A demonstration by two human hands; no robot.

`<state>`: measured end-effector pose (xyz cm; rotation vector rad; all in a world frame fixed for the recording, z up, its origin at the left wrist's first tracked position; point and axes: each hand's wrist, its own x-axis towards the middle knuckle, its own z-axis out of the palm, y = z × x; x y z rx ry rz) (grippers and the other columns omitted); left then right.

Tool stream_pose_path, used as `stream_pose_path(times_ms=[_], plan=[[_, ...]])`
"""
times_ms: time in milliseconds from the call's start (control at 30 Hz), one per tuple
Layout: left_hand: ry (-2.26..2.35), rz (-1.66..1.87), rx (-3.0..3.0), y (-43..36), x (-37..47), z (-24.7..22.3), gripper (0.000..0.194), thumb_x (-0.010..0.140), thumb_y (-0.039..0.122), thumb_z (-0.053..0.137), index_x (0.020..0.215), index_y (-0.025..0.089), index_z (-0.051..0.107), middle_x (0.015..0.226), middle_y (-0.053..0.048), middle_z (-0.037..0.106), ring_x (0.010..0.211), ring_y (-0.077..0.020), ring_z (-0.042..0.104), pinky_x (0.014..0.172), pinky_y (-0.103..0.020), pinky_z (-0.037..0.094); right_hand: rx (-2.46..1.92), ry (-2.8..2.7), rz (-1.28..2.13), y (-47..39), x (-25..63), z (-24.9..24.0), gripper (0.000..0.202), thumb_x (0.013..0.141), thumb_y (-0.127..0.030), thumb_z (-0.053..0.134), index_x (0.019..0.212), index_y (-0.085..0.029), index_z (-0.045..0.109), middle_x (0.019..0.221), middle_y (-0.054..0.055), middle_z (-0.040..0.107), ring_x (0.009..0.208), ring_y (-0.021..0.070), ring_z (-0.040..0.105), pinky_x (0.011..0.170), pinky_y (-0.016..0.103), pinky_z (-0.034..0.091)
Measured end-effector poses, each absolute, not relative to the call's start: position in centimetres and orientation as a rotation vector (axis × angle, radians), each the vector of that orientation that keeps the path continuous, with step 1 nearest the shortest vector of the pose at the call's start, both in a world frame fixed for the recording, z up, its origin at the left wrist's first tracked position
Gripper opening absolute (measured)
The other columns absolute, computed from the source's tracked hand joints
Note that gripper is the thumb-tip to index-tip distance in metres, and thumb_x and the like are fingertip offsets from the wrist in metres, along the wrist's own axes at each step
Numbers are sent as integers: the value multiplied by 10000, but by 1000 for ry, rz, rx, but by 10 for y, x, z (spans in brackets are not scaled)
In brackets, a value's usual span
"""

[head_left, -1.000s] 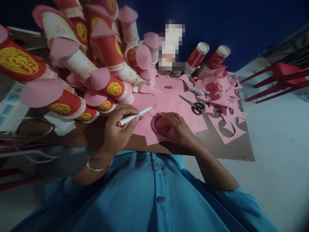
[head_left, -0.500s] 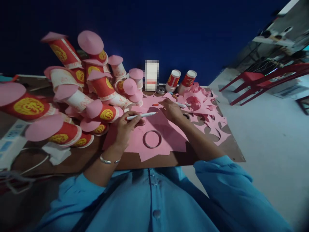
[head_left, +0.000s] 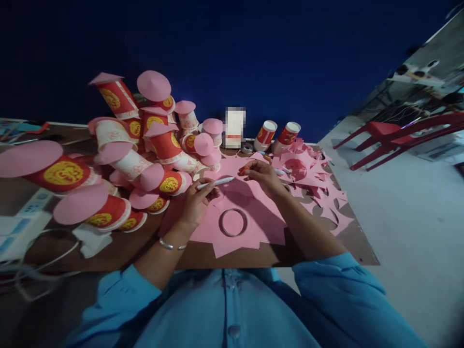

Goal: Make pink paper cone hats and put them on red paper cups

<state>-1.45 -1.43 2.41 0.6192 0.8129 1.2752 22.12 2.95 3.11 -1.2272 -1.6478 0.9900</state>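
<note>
My left hand is closed around a white pen, held nearly level with one end pointing right. The fingers of my right hand pinch a small orange-red pen cap, a little right of the pen's end. Both hands are over pink paper spread on the table. A thin ring lies flat on that paper, nearer to my body. Another white pen shows partly behind my right hand.
Many red and white paper cups with pink cone tops crowd the left. Two cups stand at the back beside pink paper scraps. A power strip and white cable lie at far left. A red chair stands right.
The view has tilted, so everything sits lower and further right. My right fingers now hold the orange-red cap, which showed just beyond their tips before. The left hand still holds the pen.
</note>
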Motion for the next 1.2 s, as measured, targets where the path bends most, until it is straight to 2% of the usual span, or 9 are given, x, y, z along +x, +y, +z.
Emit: stream_pose_path(times_ms=[100, 167, 233, 333, 667, 900, 1200], plan=[[802, 1242, 644, -20, -11, 30, 410, 603, 334, 980, 840, 171, 687, 689, 27, 706, 621, -108, 681, 663, -246, 573, -976, -1125, 1427, 8, 224, 29, 347, 754, -394, 872, 993, -233, 679, 959, 29, 797, 883, 197, 778, 707, 286, 584], [804, 1229, 676, -23, -9, 32, 399, 616, 324, 976, 862, 170, 702, 703, 20, 712, 633, -110, 680, 666, -248, 572, -964, -941, 1487, -3, 223, 26, 399, 693, -377, 925, 1000, -242, 709, 953, 16, 805, 861, 179, 771, 676, 256, 562], [813, 1221, 726, -26, -7, 33, 380, 635, 323, 967, 867, 168, 709, 715, 14, 714, 641, -111, 678, 667, -250, 572, -983, -828, 1494, -11, 222, 23, 360, 673, -362, 943, 932, -237, 727, 944, 15, 815, 825, 153, 755, 637, 225, 534], [843, 1220, 807, -27, -5, 30, 350, 661, 326, 947, 862, 168, 708, 724, 11, 710, 648, -115, 679, 674, -260, 580, -982, -744, 1542, -18, 220, 18, 325, 652, -349, 965, 841, -229, 729, 919, 13, 823, 782, 131, 736, 609, 204, 523], [936, 1278, 954, -26, -3, 19, 299, 713, 323, 902, 881, 172, 705, 750, 15, 709, 659, -119, 685, 683, -269, 596, -881, -708, 1612, -23, 216, 13, 359, 602, -331, 1008, 827, -223, 751, 893, 9, 835, 755, 111, 738, 668, 197, 581], [952, 1257, 1016, -28, -3, 21, 257, 723, 296, 896, 872, 180, 722, 750, 2, 732, 672, -132, 696, 691, -264, 586, -916, -783, 1562, -27, 213, 9, 314, 660, -340, 972, 834, -231, 734, 904, 7, 834, 731, 119, 716, 664, 226, 565], [1054, 1253, 1157, -37, -2, 25, 176, 723, 268, 873, 804, 204, 731, 700, -12, 745, 670, -169, 697, 664, -277, 553, -970, -904, 1427, -35, 209, 4, 353, 672, -418, 961, 794, -226, 691, 774, -12, 793, 666, 135, 700, 682, 277, 571]])
